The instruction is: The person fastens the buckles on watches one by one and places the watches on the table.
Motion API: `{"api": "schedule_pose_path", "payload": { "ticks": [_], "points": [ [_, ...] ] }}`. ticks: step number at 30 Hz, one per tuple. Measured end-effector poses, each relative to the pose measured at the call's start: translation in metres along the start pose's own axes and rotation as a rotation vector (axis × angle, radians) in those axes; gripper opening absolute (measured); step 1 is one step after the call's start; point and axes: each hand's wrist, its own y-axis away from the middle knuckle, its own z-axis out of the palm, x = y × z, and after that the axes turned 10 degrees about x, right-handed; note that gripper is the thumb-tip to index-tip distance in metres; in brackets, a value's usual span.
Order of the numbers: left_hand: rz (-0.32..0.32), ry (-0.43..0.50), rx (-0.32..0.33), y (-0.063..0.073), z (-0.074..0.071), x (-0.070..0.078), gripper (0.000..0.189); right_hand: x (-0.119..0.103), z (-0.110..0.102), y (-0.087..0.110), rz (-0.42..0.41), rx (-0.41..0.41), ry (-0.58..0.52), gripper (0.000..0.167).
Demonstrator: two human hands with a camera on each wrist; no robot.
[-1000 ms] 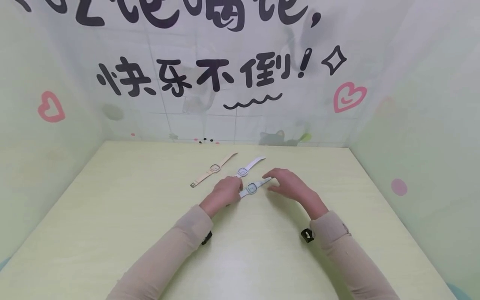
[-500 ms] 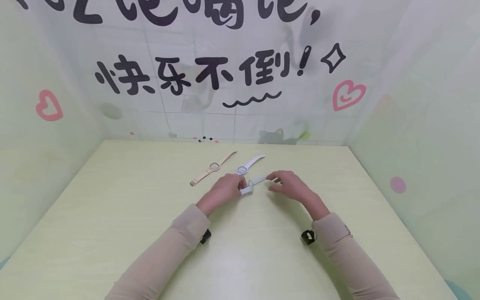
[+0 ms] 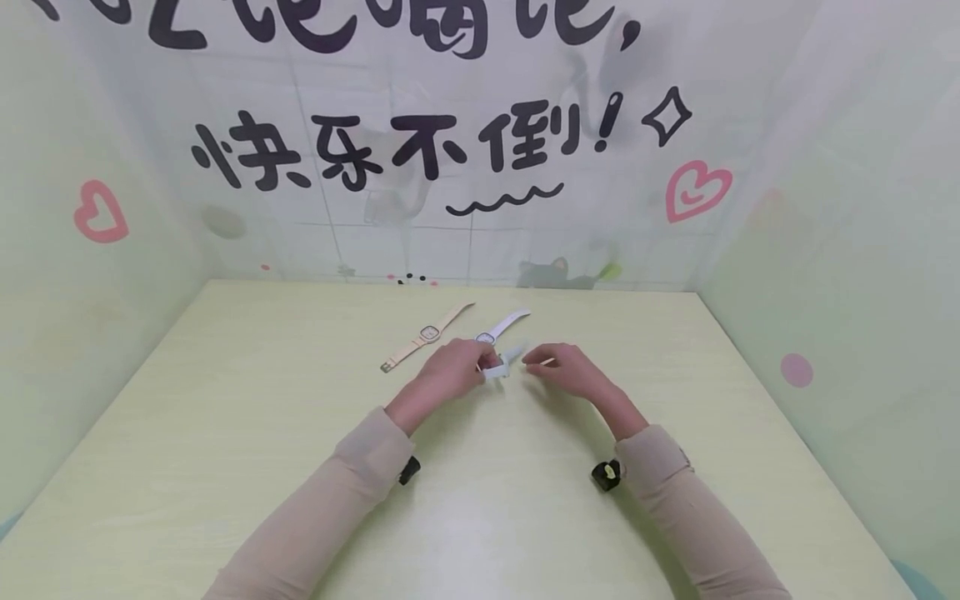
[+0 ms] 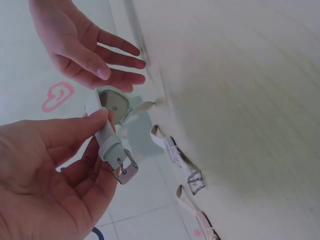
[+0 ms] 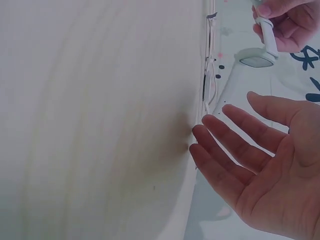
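My left hand (image 3: 453,367) pinches a pale wristwatch (image 4: 116,109) by the buckle half of its strap, between thumb and fingers. In the left wrist view the metal back of the watch case and the buckle (image 4: 126,167) show, and the other strap half trails away. My right hand (image 3: 566,367) is just right of the watch, fingers spread and slightly bent, holding nothing in the right wrist view. Behind my left hand lies a lavender watch (image 3: 512,319), partly hidden by that hand. Left of it a peach watch (image 3: 430,333) lies flat, face up.
The watches lie on a light wood-look table (image 3: 300,483). Behind it rises a white wall sheet (image 3: 300,242) with black lettering, and pale green sheets stand on both sides.
My left hand has lifted and tilted the pale watch, so its face no longer shows in the head view. The right hand has come off the strap end, staying close beside it.
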Motion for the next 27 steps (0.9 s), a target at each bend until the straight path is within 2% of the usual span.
{"api": "schedule_pose_path", "payload": {
  "ticks": [5,10,13,18,27],
  "points": [
    [0.012,0.011,0.008,0.003,-0.007,0.002,0.02,-0.002,0.008,-0.007,0.009,-0.002,-0.036,0.028],
    [0.04,0.012,0.016,0.005,-0.012,0.003,0.018,-0.011,0.013,-0.011,0.059,-0.048,-0.237,0.036],
    [0.06,0.007,0.025,0.007,-0.015,0.004,0.017,-0.016,0.015,-0.012,0.116,-0.078,-0.345,0.042],
    [0.078,-0.006,0.033,0.01,-0.021,0.006,0.016,-0.023,0.022,-0.015,0.203,-0.101,-0.41,0.046],
    [0.104,-0.011,0.062,0.015,-0.026,0.009,0.015,-0.033,0.03,-0.017,0.283,-0.132,-0.561,0.054]
  ]
}}
